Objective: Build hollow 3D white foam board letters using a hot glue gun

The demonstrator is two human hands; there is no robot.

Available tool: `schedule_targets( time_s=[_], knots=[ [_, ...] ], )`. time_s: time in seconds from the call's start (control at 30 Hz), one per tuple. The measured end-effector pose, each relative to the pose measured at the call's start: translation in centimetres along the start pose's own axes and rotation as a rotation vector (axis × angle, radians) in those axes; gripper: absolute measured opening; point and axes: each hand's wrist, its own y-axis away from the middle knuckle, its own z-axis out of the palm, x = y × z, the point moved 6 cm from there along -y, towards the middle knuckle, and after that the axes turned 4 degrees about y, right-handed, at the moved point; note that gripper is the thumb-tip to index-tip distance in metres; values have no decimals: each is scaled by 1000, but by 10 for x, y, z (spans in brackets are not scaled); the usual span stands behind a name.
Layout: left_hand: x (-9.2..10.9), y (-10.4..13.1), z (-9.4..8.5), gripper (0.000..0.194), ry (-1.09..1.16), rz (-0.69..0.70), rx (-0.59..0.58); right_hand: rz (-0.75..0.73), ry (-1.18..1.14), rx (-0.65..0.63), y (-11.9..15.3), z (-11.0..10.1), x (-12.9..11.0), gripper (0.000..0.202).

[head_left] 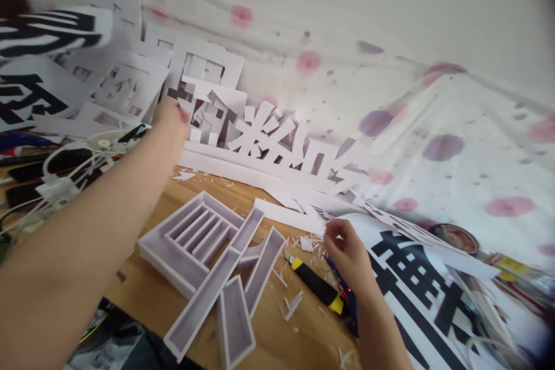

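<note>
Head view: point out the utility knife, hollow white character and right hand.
Utility knife (pixel 315 283), head view: on the black handle.
Hollow white character (pixel 207 295), head view: base of the long diagonal stroke.
Right hand (pixel 352 255), head view: its back.

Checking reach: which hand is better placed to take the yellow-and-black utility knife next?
Probably the right hand: it is beside the knife, while the left hand is farther off, by leaning white sheet cutouts.

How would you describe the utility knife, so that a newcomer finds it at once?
On the wooden table, find the large hollow white character. Just right of it in the picture, beside the person's right hand, the utility knife lies slantwise among white scraps. Being black with yellow ends sets it apart from the scraps and the dark blue tool.
</note>
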Motion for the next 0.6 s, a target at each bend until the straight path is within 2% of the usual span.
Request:
schedule_targets(
  time_s=[0.1,0.13,0.2,0.23,0.3,0.33,0.4,0.47,0.6],
  knots=[
    [-25,30,61,20,7,-30,-84,0,-133,-79,0,15,-24,17],
    [-31,47,83,21,-9,-29,-200,-2,-201,-94,1,18,-31,17],
    [-45,100,129,35,-293,-13,-751,-11,-345,-105,3,23,-39,18],
    [-54,129,141,45,-464,-4,-973,-18,-414,-105,5,26,-42,18],
    [-68,173,143,53,-740,27,-1218,-32,-536,-112,9,31,-43,18],
    [-73,187,141,48,-824,55,-1270,-35,-589,-121,11,34,-42,18],
    [-79,205,133,33,-857,107,-1288,-25,-664,-149,16,41,-40,18],
    [-86,209,124,30,-821,102,-1239,-2,-704,-181,20,47,-37,18],
    [-101,206,104,31,-571,-48,-1176,32,-765,-225,24,58,-36,16]
  ],
)
